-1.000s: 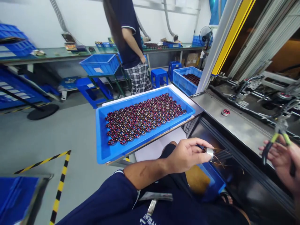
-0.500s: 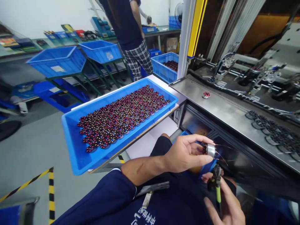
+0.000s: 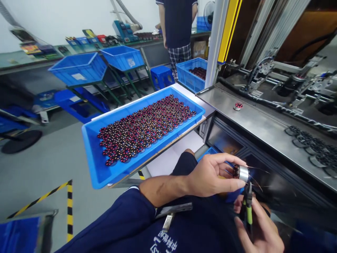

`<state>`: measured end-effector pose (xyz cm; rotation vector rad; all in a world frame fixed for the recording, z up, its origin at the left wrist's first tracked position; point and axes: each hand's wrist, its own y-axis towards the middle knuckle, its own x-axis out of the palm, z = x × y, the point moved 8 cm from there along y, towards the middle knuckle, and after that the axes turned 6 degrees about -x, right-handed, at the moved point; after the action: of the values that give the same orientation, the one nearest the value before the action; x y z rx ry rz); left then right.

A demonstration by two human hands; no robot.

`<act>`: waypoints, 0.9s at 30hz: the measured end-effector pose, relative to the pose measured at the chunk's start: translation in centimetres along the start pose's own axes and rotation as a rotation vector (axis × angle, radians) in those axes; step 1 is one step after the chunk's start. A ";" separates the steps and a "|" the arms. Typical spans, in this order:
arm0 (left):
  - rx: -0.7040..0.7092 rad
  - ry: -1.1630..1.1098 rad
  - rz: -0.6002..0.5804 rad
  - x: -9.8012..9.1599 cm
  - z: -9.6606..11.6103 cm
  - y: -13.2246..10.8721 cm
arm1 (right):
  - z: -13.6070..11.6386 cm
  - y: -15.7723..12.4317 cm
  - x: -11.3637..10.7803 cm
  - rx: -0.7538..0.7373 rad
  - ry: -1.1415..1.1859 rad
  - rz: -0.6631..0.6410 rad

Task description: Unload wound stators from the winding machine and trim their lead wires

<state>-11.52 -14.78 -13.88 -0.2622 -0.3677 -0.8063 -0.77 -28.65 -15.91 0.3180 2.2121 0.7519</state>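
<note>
My left hand (image 3: 210, 174) pinches a motor stator (image 3: 241, 173) with a silvery metal ring, between thumb and fingers. Thin copper wires stick out from its right side. Just below it, my right hand (image 3: 259, 225) is wrapped around a pair of cutting pliers (image 3: 249, 205) with green and black handles. The plier jaws point upward, close to the underside of the stator and its wires; whether they touch a wire I cannot tell. To the left, a blue tray (image 3: 91, 165) holds many similar parts with red and dark windings.
One red-wound part (image 3: 238, 106) stands on the steel machine table (image 3: 259, 121). Several dark rings (image 3: 313, 144) lie farther right. Behind are blue bins (image 3: 79, 70), a blue stool (image 3: 162, 77) and a standing person (image 3: 177, 28). A yellow post (image 3: 229, 31) rises beside the machine.
The plier jaws have come up closer to the stator and look more closed. My view has shifted slightly, and the person behind has straightened and turned.
</note>
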 end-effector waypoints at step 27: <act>0.337 0.233 0.054 0.1 2.4 -0.7 | -0.5 0.8 -0.2 -0.045 -0.086 0.006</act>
<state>-12.51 -14.47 -11.57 0.1355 -0.2698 -0.7007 -1.00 -28.32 -15.04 0.3288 2.1116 0.7754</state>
